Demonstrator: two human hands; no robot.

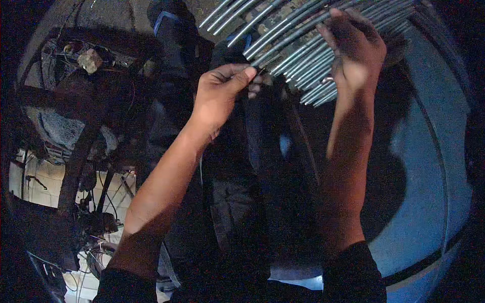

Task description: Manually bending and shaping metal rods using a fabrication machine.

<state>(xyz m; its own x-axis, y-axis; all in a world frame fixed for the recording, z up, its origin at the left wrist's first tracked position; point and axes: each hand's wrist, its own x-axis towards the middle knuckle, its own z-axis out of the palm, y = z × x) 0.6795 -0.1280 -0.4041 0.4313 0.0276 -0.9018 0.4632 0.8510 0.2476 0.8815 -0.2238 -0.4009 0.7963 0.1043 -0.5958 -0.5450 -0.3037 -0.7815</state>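
Note:
Many slim silvery metal rods (pixel 298 68) lie side by side on a slant across the top of the view. At the near end of one metal rod (pixel 290 42), my left hand (pixel 222 91) is closed, thumb pressed against curled fingers. Farther up and to the right, my right hand (pixel 356 53) reaches over the bundle. Its bent fingers and thumb close around what looks like the same rod, slightly blurred. The rods' far ends run out of view or behind my right hand.
A blue curved panel (pixel 429 166) fills the right side. On the left, dark frame bars, a pale lump (pixel 90 60) and tangled cables (pixel 98 260) show over light floor tiles (pixel 48 184). My dark-clothed legs (pixel 232 202) are below my arms.

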